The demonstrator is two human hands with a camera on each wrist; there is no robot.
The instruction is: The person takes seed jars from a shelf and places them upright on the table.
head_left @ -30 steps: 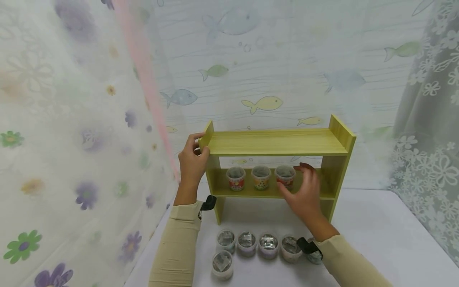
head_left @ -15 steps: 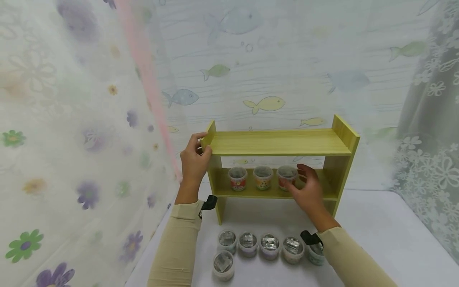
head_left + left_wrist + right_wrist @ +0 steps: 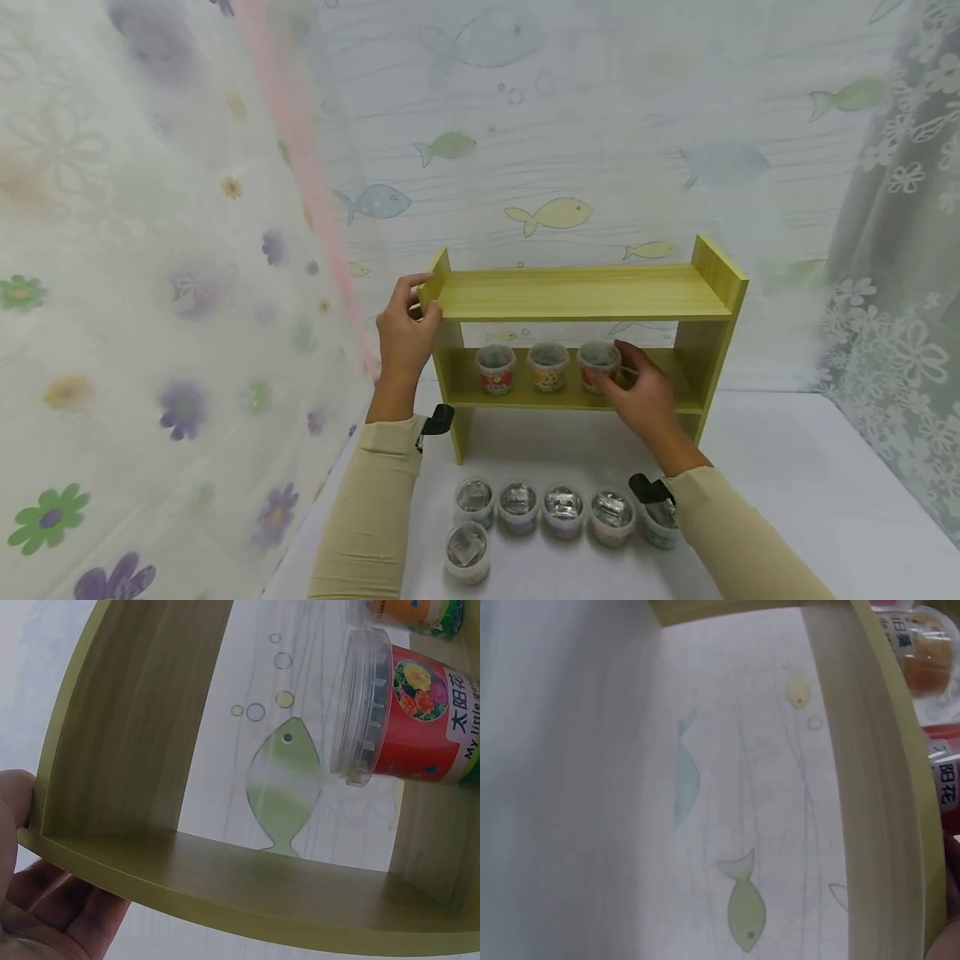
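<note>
My left hand [image 3: 405, 333] grips the upper left side panel of a yellow-green wooden shelf [image 3: 585, 296]; in the left wrist view its fingers [image 3: 82, 915] come round the panel's edge. On the middle board stand three clear plastic cups: a red-labelled cup [image 3: 496, 372] at left, an orange-labelled cup [image 3: 548, 371] in the centre, and another red-labelled cup [image 3: 592, 358] at right. My right hand [image 3: 648, 404] holds this right cup, thumb across its front and fingers at its right side. The right wrist view mostly shows the shelf's top, with the hand barely visible at its edge.
On the white table [image 3: 765, 467] before the shelf, several lidded cups stand in a row, including a purple-tinted cup [image 3: 564, 512]. One more cup [image 3: 467, 552] sits nearer, at left. A fish-patterned curtain [image 3: 555, 125] hangs behind; a flowered curtain [image 3: 180, 333] flanks the left.
My right thumb has slid rightward across the right cup's front, and the hand has shifted slightly right. The cup stays about where it was on the board. My left hand keeps its hold.
</note>
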